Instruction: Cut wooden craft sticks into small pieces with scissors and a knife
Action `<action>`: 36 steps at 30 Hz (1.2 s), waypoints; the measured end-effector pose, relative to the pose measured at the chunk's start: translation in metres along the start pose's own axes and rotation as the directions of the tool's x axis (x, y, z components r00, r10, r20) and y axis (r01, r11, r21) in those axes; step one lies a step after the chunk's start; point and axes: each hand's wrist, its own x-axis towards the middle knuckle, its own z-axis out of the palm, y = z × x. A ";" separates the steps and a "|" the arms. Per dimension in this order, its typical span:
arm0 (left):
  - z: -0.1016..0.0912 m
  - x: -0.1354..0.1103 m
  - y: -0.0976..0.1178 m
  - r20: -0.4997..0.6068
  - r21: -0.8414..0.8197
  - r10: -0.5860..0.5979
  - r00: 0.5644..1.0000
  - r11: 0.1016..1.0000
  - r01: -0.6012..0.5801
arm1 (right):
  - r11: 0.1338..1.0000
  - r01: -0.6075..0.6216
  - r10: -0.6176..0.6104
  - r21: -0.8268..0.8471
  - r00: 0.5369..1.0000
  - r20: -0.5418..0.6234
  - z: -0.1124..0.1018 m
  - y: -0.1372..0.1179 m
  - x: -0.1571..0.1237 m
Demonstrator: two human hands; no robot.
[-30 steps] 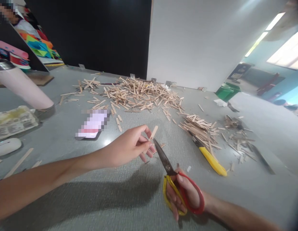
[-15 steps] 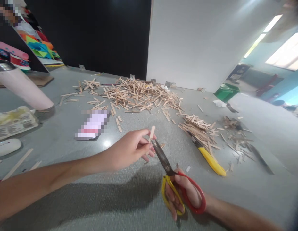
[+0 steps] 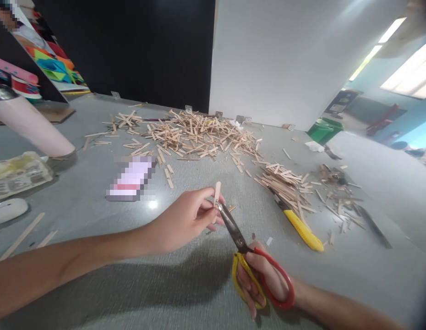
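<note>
My left hand [image 3: 185, 219] pinches a short wooden stick [image 3: 217, 190] upright above the grey table [image 3: 137, 284]. My right hand [image 3: 259, 282] grips scissors [image 3: 249, 259] with one red and one yellow handle. The blade tips touch the stick just above my left fingers. A large heap of cut wooden sticks [image 3: 199, 135] lies beyond my hands.
A yellow-handled utility knife [image 3: 298, 224] lies beside a smaller stick pile [image 3: 285, 181] at right. A phone [image 3: 130, 178] rests left of centre. At far left are a pink cylinder [image 3: 30, 126], a white mouse [image 3: 8, 211] and long sticks [image 3: 22, 236]. Scraps and dark tools [image 3: 371, 224] sit far right.
The stick has turned from tilted right to upright. The scissors' blades have moved up and left until their tips meet the stick.
</note>
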 end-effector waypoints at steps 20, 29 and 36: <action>0.011 -0.006 -0.006 -0.068 0.175 0.086 0.994 0.982 -0.073 | 0.968 0.067 -0.061 -0.241 0.998 0.031 0.012 -0.018 -0.002; 0.012 -0.006 -0.005 -0.062 0.179 0.095 0.994 0.980 -0.083 | 0.971 -0.013 0.009 -0.239 1.000 -0.015 0.010 -0.017 -0.006; 0.010 -0.003 -0.010 -0.046 0.146 0.078 0.996 0.987 -0.071 | 0.977 -0.028 0.017 -0.209 0.998 -0.053 0.007 -0.013 -0.007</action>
